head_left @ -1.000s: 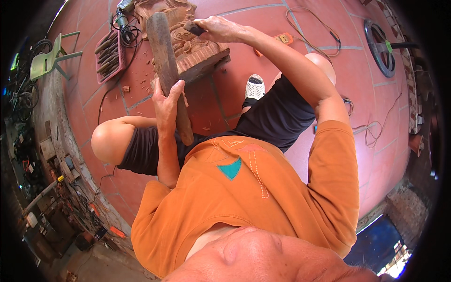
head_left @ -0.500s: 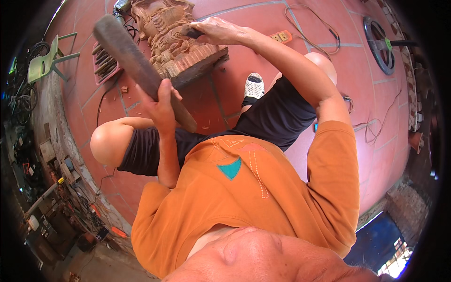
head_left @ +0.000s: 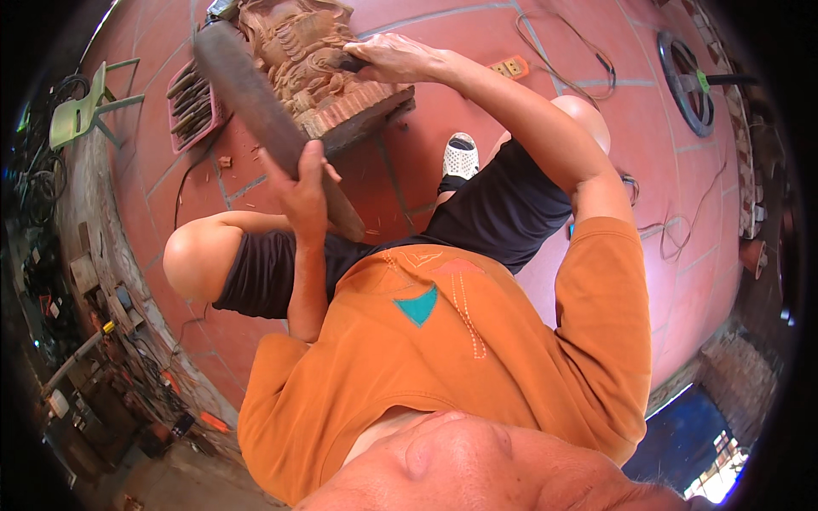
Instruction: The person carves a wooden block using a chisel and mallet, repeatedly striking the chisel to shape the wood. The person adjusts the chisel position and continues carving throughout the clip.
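Two bare hands grip tools: the left hand point(head_left: 302, 192), forearm raised from a bent elbow, holds a long dark-brown wooden club point(head_left: 257, 100) slanting up leftward; the right hand point(head_left: 399, 58), arm stretched forward and inward, closes around a short dark tool point(head_left: 349, 63) beside the reddish-brown carved wooden figure point(head_left: 298, 53). Leftward, a pink plastic basket point(head_left: 216, 114) sits on red floor tiles point(head_left: 477, 47).
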Demonstrator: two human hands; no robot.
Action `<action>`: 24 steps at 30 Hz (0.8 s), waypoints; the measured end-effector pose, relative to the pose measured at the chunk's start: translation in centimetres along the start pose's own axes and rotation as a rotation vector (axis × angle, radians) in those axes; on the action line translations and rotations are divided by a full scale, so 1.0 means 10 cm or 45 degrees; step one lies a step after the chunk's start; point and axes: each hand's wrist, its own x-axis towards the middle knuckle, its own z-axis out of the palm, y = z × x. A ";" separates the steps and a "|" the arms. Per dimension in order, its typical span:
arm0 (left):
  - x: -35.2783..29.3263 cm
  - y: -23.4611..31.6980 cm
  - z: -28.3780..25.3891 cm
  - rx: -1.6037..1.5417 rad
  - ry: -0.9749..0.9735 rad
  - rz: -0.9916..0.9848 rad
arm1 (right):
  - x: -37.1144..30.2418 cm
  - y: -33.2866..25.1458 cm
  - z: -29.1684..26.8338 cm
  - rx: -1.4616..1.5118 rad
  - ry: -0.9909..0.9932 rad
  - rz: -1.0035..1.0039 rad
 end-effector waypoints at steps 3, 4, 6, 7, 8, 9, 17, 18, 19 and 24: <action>0.03 -0.01 0.01 0.254 -0.317 -0.271 | 0.00 0.01 0.04 -0.005 0.057 -0.030; 0.03 -0.01 -0.02 0.222 -0.325 -0.280 | 0.00 0.01 0.03 -0.014 0.036 -0.014; 0.00 0.02 -0.08 0.164 -0.342 -0.304 | 0.01 0.06 0.01 0.015 0.042 0.047; 0.00 0.01 -0.11 0.150 -0.338 -0.367 | 0.03 0.15 -0.03 0.050 0.068 0.094; -0.01 -0.02 -0.11 0.152 -0.315 -0.353 | 0.04 0.24 -0.05 0.086 0.093 0.141; 0.00 -0.06 -0.12 0.155 -0.287 -0.334 | 0.01 0.29 -0.12 0.139 0.148 0.128; -0.01 0.01 -0.15 0.134 -0.206 -0.331 | -0.08 0.22 -0.07 0.227 0.207 0.100; -0.01 0.01 -0.15 0.132 -0.205 -0.334 | -0.08 0.19 -0.06 0.218 0.170 0.099; -0.01 0.01 -0.16 0.130 -0.203 -0.337 | -0.09 0.15 -0.06 0.209 0.133 0.098; -0.04 0.06 -0.14 0.125 -0.215 -0.316 | -0.13 0.12 0.00 0.143 0.108 0.063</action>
